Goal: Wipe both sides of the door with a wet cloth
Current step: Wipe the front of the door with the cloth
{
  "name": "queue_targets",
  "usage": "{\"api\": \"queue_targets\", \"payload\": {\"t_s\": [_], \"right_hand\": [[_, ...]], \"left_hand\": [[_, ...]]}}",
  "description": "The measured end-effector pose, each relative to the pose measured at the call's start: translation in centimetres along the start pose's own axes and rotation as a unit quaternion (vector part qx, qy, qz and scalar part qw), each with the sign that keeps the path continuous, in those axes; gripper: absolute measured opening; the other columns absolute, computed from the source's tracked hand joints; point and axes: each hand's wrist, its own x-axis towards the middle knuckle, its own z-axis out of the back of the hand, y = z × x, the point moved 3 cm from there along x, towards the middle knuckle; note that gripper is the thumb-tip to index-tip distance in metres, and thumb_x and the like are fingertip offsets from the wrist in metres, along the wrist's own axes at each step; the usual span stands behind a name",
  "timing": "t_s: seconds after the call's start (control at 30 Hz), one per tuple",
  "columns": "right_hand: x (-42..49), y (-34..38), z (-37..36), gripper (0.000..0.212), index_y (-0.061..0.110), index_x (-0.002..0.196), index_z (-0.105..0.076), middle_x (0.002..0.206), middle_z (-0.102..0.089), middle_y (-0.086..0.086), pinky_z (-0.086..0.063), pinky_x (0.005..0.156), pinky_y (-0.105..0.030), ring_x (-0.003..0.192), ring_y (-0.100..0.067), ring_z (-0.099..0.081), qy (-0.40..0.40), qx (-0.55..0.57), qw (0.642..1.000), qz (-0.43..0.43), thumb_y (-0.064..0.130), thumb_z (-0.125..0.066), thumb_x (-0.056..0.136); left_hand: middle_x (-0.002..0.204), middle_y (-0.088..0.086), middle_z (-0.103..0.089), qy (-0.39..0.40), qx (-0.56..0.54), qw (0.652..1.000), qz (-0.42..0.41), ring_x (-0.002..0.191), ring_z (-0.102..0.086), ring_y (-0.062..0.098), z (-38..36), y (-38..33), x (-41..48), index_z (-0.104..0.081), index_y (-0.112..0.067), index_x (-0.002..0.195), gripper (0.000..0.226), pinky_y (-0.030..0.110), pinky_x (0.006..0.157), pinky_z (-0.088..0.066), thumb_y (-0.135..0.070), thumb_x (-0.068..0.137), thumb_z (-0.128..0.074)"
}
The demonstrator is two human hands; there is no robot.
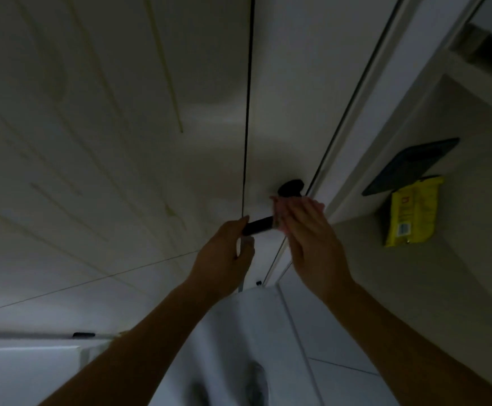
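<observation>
A white door (286,98) fills the upper middle of the dim head view, with a black lever handle (261,223) on it and a round black base (291,187). My left hand (224,256) pinches the free end of the lever between thumb and fingers. My right hand (306,227) lies with straight fingers against the lever near its base, and a pale pinkish cloth (278,213) shows under its fingertips. Most of the cloth is hidden by the hand.
A white door frame (365,118) runs diagonally on the right of the door. On the beige wall beyond it hang a dark flat panel (409,167) and a yellow packet (413,212). White tiled wall (92,142) covers the left. Tiled floor (341,379) lies below.
</observation>
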Motion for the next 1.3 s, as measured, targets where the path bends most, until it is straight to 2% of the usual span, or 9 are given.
{"api": "queue_targets", "payload": {"t_s": [0.13,0.3,0.4,0.5,0.6,0.77,0.93,1.1,1.3], "right_hand": [[-0.1,1.6,-1.7,0.041,0.000,0.141,-0.055,0.150,-0.049,-0.011,-0.015,0.128,-0.039,0.141,-0.028,-0.043,0.019,0.015,0.999,0.047,0.008,-0.051,0.101],[1.4,-0.8,0.6,0.032,0.016,0.127,-0.069,0.131,-0.068,-0.002,-0.027,0.125,-0.030,0.123,-0.011,-0.064,-0.088,0.123,0.958,-0.244,0.023,-0.044,0.109],[2.2,0.4,0.5,0.025,0.026,0.112,-0.075,0.107,-0.075,0.010,-0.052,0.104,-0.033,0.103,0.004,-0.067,-0.176,0.283,0.843,-0.422,0.026,-0.050,0.109],[1.4,0.3,0.3,0.025,0.022,0.111,-0.074,0.106,-0.077,-0.005,-0.059,0.097,-0.038,0.104,-0.019,-0.073,-0.195,0.479,0.662,-0.542,0.032,-0.051,0.108],[0.7,0.6,0.0,0.028,0.010,0.120,-0.066,0.123,-0.070,-0.015,-0.057,0.098,-0.048,0.114,-0.030,-0.069,-0.206,0.619,0.493,-0.576,0.007,-0.041,0.107],[1.6,1.6,-1.4,0.029,0.009,0.127,-0.063,0.120,-0.072,-0.020,-0.056,0.098,-0.048,0.108,-0.030,-0.071,-0.258,0.703,0.370,-0.550,0.016,-0.042,0.109],[-0.1,7.1,-4.0,0.034,0.001,0.124,-0.066,0.121,-0.072,-0.020,-0.059,0.091,-0.038,0.117,-0.031,-0.068,-0.156,0.712,0.395,-0.559,0.015,-0.039,0.108],[0.9,4.3,-2.6,0.031,0.009,0.113,-0.068,0.106,-0.077,-0.014,-0.055,0.096,-0.042,0.098,-0.024,-0.074,-0.233,0.708,0.377,-0.549,0.013,-0.038,0.109],[0.2,7.3,-3.9,0.031,0.005,0.120,-0.068,0.117,-0.074,-0.016,-0.058,0.093,-0.039,0.113,-0.028,-0.070,-0.126,0.699,0.431,-0.557,0.014,-0.042,0.106]], "left_hand": [[0.112,0.000,-0.065,-0.030,0.015,0.999,-0.019,0.097,-0.057,0.007,0.3,0.1,1.5,-0.068,-0.016,0.127,0.027,0.001,0.078,-0.040,-0.021,0.104,-0.056],[0.108,-0.003,-0.062,-0.031,0.019,0.999,-0.005,0.096,-0.057,0.008,0.8,-0.1,1.9,-0.068,-0.011,0.128,0.030,0.001,0.077,-0.041,-0.021,0.100,-0.062],[0.106,-0.004,-0.064,-0.042,0.012,0.999,0.008,0.087,-0.056,0.001,0.8,-0.5,1.9,-0.070,-0.011,0.125,0.028,0.000,0.074,-0.041,-0.020,0.099,-0.064],[0.100,-0.006,-0.065,-0.051,0.003,0.998,0.025,0.080,-0.055,-0.007,1.1,-0.8,1.9,-0.072,-0.012,0.117,0.022,-0.002,0.072,-0.041,-0.020,0.098,-0.067],[0.090,-0.012,-0.065,-0.047,0.009,0.998,0.041,0.078,-0.056,-0.010,1.2,-1.1,1.9,-0.070,-0.016,0.107,0.010,-0.003,0.070,-0.040,-0.020,0.097,-0.068],[0.088,-0.015,-0.065,-0.061,-0.002,0.995,0.079,0.080,-0.059,-0.005,1.1,-1.0,1.9,-0.069,-0.021,0.101,0.005,0.006,0.070,-0.047,-0.024,0.097,-0.069],[0.089,-0.014,-0.062,-0.086,-0.064,0.979,0.171,0.076,-0.056,-0.007,0.8,-0.3,2.0,-0.064,-0.012,0.122,0.038,0.002,0.055,-0.041,-0.032,0.092,-0.074],[0.084,-0.013,-0.062,-0.071,-0.087,0.971,0.213,0.074,-0.057,-0.003,0.9,0.3,2.2,-0.063,-0.009,0.126,0.050,0.004,0.054,-0.039,-0.039,0.089,-0.076],[0.099,-0.001,-0.068,-0.073,-0.102,0.964,0.234,0.097,-0.067,0.020,0.9,0.5,2.1,-0.062,-0.008,0.128,0.055,0.035,0.089,-0.055,-0.042,0.088,-0.077]]}}
